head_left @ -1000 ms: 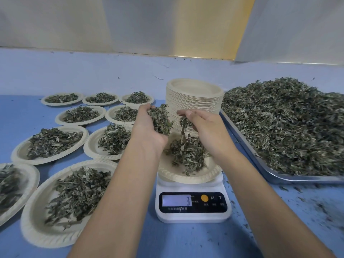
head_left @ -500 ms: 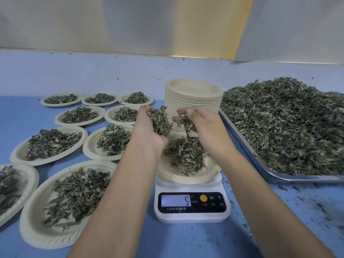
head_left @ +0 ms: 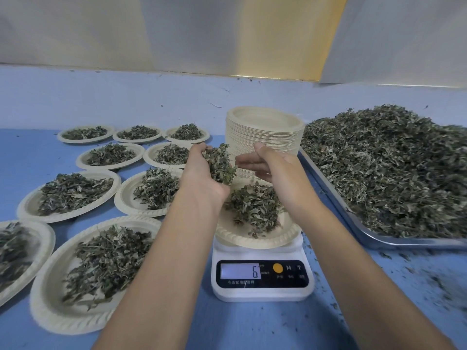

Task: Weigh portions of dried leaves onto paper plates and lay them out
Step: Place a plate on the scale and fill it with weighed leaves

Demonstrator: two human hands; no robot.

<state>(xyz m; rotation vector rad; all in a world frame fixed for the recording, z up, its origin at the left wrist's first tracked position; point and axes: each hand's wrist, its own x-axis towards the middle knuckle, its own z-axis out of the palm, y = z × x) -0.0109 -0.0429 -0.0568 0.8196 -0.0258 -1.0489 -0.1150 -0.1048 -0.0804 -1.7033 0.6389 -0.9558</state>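
Leftward, ridged round filled plates (head_left: 70, 193) on blue tabletop (head_left: 30, 152). Left hand (head_left: 202, 173), fingers curled round a crinkly clump of dried leaves (head_left: 219, 165), over the weighing plate (head_left: 252, 242) on a white scale (head_left: 262, 291). Right hand (head_left: 278, 170) beside, fingers straight, together. Behind, plate stack (head_left: 265, 137); far right, heaped steel tray (head_left: 374, 236).

matt paper plates (head_left: 265, 127), shiny metal tray (head_left: 374, 239), glossy plastic scale (head_left: 262, 293).

One view only, worn on the head. The blue table (head_left: 252, 329) is looked at forward and down, from close above. The left forearm (head_left: 164, 261) and right forearm (head_left: 353, 261) are seen entering from the bottom edge. The scale (head_left: 262, 274) is framed low and central, near the lens. The wall (head_left: 202, 34) is taken in along the top
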